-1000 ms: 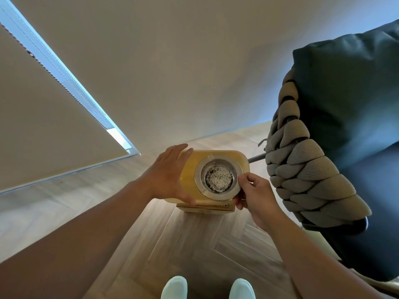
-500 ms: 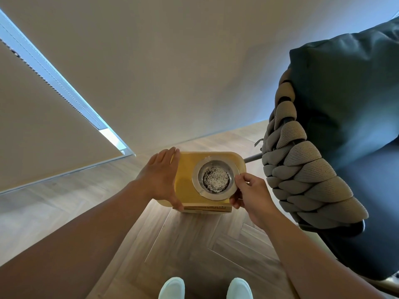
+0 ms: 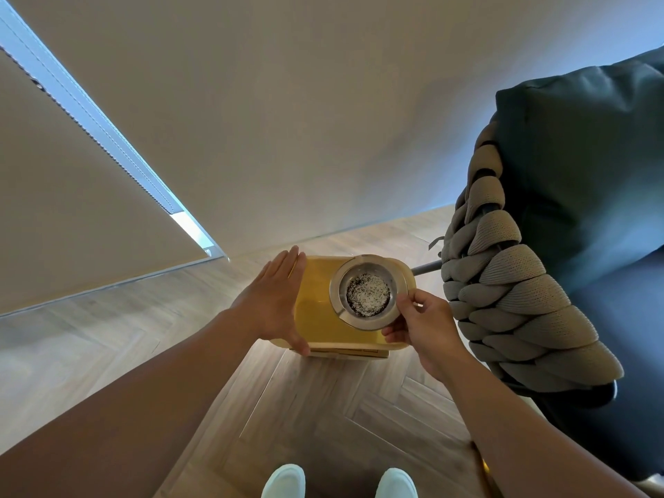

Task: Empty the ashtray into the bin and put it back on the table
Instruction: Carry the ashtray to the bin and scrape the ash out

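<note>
Ashtray (image 3: 367, 291): round metal dish with a wide flat rim, its bowl full of speckled grey and black ash; it sits level over the right half of the small yellow table (image 3: 316, 310); whether it rests on the top or is just lifted, I cannot tell.
Right hand (image 3: 424, 325): the nearer one; thumb over the rim and fingers under it, pinching the ashtray's near right edge.
Left hand (image 3: 273, 303): open and flat, fingers together, resting against the table's left edge; it holds nothing and stands apart from the ashtray.
Direction: the ashtray lies ahead of the person and just left of the right hand's fingertips.
Axis: round, so no long axis; the rim plane counts and must stay level.
Bin: not in view.
Judgement: carrying to the bin falls to the right hand; tilting risks spilling ash.
</note>
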Motion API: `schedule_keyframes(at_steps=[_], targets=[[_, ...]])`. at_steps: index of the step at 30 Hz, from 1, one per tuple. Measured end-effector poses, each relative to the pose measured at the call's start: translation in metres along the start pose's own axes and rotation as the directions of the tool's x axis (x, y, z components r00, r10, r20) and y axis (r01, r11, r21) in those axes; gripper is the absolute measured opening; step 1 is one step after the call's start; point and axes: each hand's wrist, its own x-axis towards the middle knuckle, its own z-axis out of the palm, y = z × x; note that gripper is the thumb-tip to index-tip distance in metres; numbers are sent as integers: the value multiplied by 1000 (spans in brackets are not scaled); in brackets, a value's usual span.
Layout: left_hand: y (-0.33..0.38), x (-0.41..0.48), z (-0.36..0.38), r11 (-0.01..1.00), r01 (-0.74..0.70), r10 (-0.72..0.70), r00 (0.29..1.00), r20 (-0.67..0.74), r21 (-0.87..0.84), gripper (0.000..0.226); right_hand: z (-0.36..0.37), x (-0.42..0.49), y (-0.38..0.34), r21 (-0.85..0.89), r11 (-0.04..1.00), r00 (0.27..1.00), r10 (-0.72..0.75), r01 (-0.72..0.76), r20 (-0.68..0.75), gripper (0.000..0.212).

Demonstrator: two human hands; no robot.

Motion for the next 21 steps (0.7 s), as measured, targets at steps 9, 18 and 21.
schedule_keyframes(at_steps=[9, 18, 21], targets=[[-2, -1, 1, 998, -17, 16, 1000, -21, -62, 159, 3, 5, -2, -50, 998, 999, -48, 48, -6, 23], [-3, -1, 3, 997, -7, 4, 999, -37, -73, 160, 9, 5, -1, -455, 780, 876, -483, 430, 2, 20], [-3, -1, 3, 997, -10, 7, 999, -35, -73, 159, 11, -1, -1, -613, 513, 704, -703, 601, 102, 15]])
